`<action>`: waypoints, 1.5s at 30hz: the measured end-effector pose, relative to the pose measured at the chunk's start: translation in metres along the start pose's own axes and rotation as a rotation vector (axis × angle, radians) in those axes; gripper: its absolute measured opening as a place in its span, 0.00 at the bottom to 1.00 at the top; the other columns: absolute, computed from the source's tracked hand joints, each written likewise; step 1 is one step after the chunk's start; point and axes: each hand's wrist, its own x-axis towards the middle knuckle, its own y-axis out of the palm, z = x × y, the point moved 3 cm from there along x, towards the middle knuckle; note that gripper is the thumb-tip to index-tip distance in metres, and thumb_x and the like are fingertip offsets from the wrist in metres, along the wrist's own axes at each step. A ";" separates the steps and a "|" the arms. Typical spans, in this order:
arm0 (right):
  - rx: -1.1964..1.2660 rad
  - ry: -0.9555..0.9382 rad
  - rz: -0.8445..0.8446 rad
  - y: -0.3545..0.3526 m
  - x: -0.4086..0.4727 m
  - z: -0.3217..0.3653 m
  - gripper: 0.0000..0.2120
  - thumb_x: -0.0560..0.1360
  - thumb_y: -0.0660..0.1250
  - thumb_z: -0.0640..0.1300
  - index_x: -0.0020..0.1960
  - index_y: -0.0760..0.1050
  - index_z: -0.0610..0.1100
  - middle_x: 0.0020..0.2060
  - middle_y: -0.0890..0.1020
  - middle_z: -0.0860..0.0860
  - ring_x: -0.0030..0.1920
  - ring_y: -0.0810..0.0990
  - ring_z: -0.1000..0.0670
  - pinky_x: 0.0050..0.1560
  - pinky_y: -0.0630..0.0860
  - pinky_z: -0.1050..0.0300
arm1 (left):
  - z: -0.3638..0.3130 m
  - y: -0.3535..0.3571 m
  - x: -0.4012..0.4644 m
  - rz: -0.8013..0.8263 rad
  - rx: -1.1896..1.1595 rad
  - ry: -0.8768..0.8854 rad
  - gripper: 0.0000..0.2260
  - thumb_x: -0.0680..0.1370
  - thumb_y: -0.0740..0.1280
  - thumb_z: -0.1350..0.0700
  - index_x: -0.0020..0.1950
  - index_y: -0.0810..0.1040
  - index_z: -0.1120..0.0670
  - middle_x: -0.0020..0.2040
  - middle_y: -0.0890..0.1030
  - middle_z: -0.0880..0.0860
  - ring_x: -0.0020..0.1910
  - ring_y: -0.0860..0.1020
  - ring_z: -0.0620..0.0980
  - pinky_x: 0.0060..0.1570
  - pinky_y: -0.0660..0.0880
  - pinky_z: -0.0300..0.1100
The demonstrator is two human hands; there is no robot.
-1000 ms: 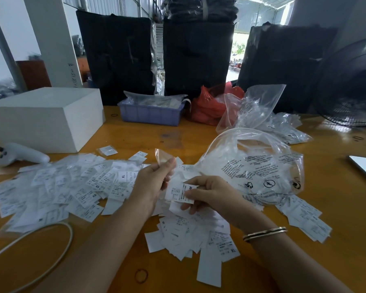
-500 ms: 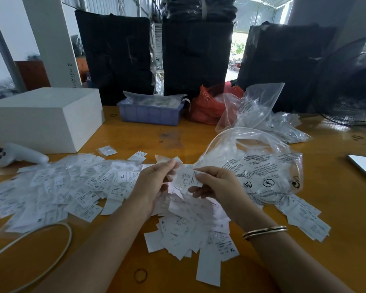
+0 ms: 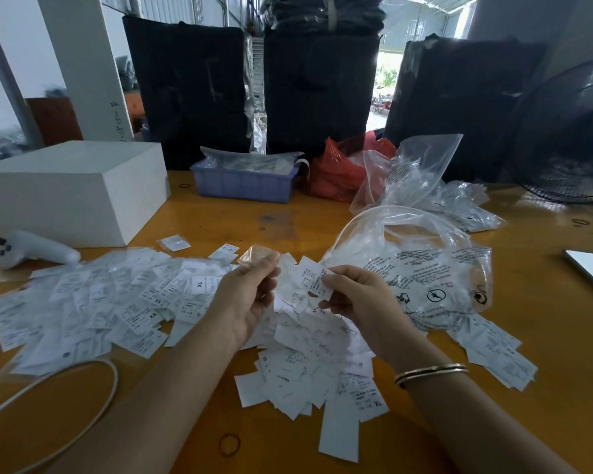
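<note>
while the left grip (image 3: 245, 302) pinches the small clear sleeve (image 3: 254, 257) and the right grip (image 3: 356, 299) pinches one printed label (image 3: 310, 277) between thumb and forefinger, both items are held in the air just above the loose label heap (image 3: 305, 364) on the table (image 3: 545, 354). both grips are clamped: left on the sleeve, right on the label. the label sits just beside the sleeve and is not yet inside it. whether the sleeve mouth is open cannot be told.

likely faults from this position:

1. mis-feed. the sleeve looks thin and limp. if its mouth is closed or folds over, the label corner probably catches on the edge and buckles instead of sliding in.
2. double pick. the labels in the heap overlap closely. a second label clinging behind the held one would enter the sleeve unnoticed, since the back of the held label is hidden.
3. drop. a light pinch on either item could release it into the heap, where a clear sleeve is hard to find against white paper.
4. size mix-up. the spread labels (image 3: 100, 302) to the left, which appear sleeved, show both xs and xl marks. the size on the held label is too small to read, so a wrong sort is possible.
</note>
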 end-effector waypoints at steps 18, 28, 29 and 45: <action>0.388 0.082 -0.027 -0.003 0.002 -0.004 0.09 0.72 0.66 0.28 0.51 0.73 0.36 0.42 0.84 0.40 0.42 0.85 0.45 0.37 0.80 0.59 | 0.003 0.006 -0.005 0.056 -0.018 0.031 0.11 0.62 0.74 0.53 0.41 0.82 0.56 0.33 0.83 0.48 0.29 0.79 0.39 0.30 0.76 0.33; 0.127 -0.056 -0.126 -0.001 0.002 -0.004 0.06 0.72 0.70 0.36 0.40 0.81 0.44 0.32 0.81 0.50 0.32 0.77 0.55 0.37 0.74 0.64 | 0.008 0.006 -0.003 0.068 0.015 0.094 0.06 0.69 0.74 0.56 0.43 0.82 0.57 0.35 0.84 0.49 0.33 0.82 0.41 0.34 0.77 0.33; 0.150 -0.056 -0.134 -0.002 0.002 -0.004 0.03 0.73 0.69 0.35 0.45 0.81 0.42 0.34 0.83 0.49 0.33 0.78 0.55 0.38 0.75 0.64 | 0.008 0.007 -0.003 0.070 0.013 0.097 0.07 0.70 0.74 0.56 0.44 0.82 0.58 0.35 0.84 0.49 0.34 0.82 0.42 0.34 0.77 0.33; -0.087 -0.014 -0.154 0.010 0.001 -0.014 0.05 0.73 0.71 0.42 0.39 0.79 0.44 0.31 0.82 0.52 0.29 0.76 0.59 0.31 0.74 0.67 | 0.007 0.011 -0.009 0.100 -0.018 0.093 0.14 0.61 0.75 0.53 0.43 0.82 0.58 0.34 0.84 0.50 0.33 0.82 0.43 0.33 0.77 0.33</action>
